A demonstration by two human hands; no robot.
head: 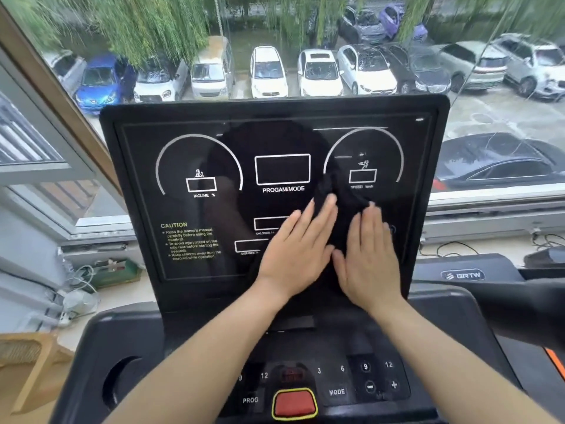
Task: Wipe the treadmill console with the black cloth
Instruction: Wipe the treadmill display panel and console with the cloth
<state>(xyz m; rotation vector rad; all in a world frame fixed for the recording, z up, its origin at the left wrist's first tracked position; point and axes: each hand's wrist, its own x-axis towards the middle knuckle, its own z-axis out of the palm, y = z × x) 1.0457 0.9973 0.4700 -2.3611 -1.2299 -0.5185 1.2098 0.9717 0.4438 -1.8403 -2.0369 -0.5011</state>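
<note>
The treadmill console is an upright glossy black panel with white dial outlines and the labels INCLINE and PROGAM/MODE. A black cloth lies against its lower right part, bunched up near the speed dial and hard to tell from the dark panel. My left hand lies flat on the cloth's left side, fingers together and pointing up and to the right. My right hand presses flat on its right side. The two thumbs nearly meet, and the hands hide much of the cloth.
Below the panel is the control deck with a red stop button, a MODE key and a cup holder. A second treadmill marked BRTW stands at the right. Cables lie on the left window sill; parked cars show outside.
</note>
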